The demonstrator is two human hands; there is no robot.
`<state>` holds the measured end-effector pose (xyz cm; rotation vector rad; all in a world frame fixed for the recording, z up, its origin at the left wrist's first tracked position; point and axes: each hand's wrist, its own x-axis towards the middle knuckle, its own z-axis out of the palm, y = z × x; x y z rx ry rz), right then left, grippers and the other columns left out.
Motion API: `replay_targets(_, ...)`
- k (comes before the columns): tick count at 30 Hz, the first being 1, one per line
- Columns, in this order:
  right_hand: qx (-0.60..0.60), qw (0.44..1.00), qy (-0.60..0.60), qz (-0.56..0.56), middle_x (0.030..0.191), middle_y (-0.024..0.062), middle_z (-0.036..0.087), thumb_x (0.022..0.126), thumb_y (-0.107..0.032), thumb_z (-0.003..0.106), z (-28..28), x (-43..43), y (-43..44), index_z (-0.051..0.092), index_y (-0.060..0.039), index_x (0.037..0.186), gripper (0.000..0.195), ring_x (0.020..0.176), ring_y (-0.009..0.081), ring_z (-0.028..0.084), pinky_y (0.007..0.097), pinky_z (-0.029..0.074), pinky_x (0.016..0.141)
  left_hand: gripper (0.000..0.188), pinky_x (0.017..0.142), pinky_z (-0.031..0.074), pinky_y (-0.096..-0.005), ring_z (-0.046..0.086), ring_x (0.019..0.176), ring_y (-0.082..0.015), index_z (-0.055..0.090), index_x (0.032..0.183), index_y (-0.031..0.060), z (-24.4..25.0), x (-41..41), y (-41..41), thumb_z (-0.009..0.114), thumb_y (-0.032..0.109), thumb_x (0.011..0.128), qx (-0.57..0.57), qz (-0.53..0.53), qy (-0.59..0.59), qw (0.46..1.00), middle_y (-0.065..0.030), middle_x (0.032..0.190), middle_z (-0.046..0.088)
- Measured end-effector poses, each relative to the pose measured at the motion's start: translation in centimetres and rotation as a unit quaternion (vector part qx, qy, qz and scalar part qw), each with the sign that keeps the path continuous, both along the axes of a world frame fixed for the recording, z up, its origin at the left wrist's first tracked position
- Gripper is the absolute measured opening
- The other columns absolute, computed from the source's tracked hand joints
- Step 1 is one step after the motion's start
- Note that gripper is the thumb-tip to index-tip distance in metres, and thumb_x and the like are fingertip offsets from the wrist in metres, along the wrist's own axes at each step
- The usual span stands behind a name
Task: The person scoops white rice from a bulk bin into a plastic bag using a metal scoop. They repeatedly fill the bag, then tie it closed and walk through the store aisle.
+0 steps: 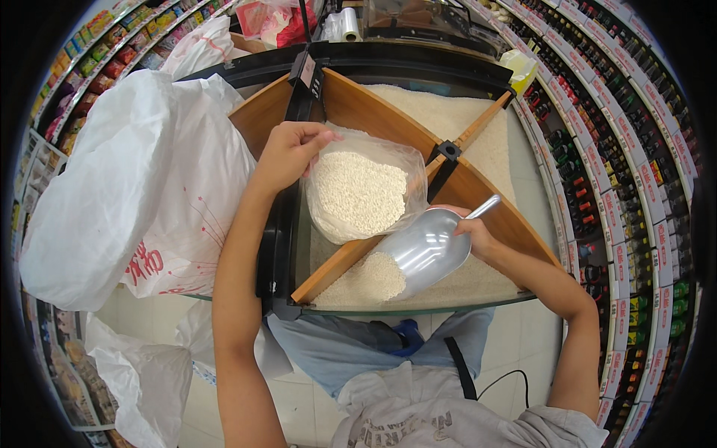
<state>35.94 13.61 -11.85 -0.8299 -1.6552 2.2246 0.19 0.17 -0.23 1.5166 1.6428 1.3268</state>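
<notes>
Pinched in my left hand [294,151] is the rim of a clear plastic bag [414,162], which hangs over a wooden divider with pale rice grains [358,193] inside. My right hand [475,232] grips a metal scoop [434,249] around its body near the handle. The scoop lies just below and right of the bag, its mouth tilted down to the left. At its lip a heap of rice [380,277] rests over the front compartment, whose floor is covered in similar grain. Whether the bag and scoop touch is hard to tell.
Wooden dividers [386,109] split the bin, framed by a black rail [280,235]. More rice [482,129] fills the far right compartment. Large white sacks [106,190] crowd the left side. Shelves of bottles [633,224] curve along the right, and packets line the upper left.
</notes>
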Motion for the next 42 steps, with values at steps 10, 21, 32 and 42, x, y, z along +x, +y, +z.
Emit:
replay_targets(10, -0.113, 0.985, 0.126, -0.023, 0.124, 0.0199, 0.061, 0.063, -0.018, 0.049, 6.8, 0.6, 0.6, 0.051, 0.0034, 0.134, 0.074, 0.115, 0.0314, 0.06, 0.0394, 0.049, 0.103, 0.019, 0.044, 0.037, -0.022, 0.047, 0.046, -0.004, 0.077, 0.099, 0.0006, 0.3, 0.1, 0.0, 0.063, 0.014, 0.097, -0.003, 0.008, 0.0, 1.0, 0.0018, 0.056, 0.055)
replay_targets(21, -0.084, 0.991, 0.106, 0.0, 0.126, 0.0207, 0.06, 0.066, -0.022, 0.049, 7.6, 1.4, 1.7, 0.05, 0.0041, 0.135, 0.074, 0.115, 0.0318, 0.06, 0.0391, 0.048, 0.103, 0.021, 0.045, 0.036, -0.0211, 0.046, 0.045, -0.0035, 0.076, 0.098, 0.0006, 0.3, -0.2, -0.1, 0.062, 0.015, 0.098, -0.004, 0.004, 0.009, 1.0, 0.003, 0.056, 0.053)
replay_targets(32, -0.03, 0.986, 0.114, -0.118, 0.119, 0.0185, 0.064, 0.075, -0.021, 0.05, 8.7, 3.6, 4.2, 0.052, 0.0056, 0.134, 0.065, 0.109, 0.0274, 0.064, 0.0349, 0.049, 0.099, 0.02, 0.045, 0.036, -0.021, 0.046, 0.045, -0.0033, 0.076, 0.098, 0.0002, 0.0, -0.4, 0.0, 0.061, 0.013, 0.098, -0.004, -0.003, -0.003, 1.0, 0.0033, 0.055, 0.053)
replay_targets(42, 0.346, 0.921, 0.13, -0.119, 0.123, 0.0141, 0.064, 0.081, -0.02, 0.048, 21.1, -0.3, 2.5, 0.06, 0.0038, 0.128, 0.054, 0.115, 0.0205, 0.058, 0.031, 0.037, 0.107, 0.02, 0.044, 0.036, -0.0213, 0.046, 0.045, -0.0035, 0.076, 0.101, 0.0001, -0.1, -0.4, -0.1, 0.062, 0.013, 0.098, -0.006, -0.004, -0.01, 1.0, 0.0024, 0.055, 0.053)
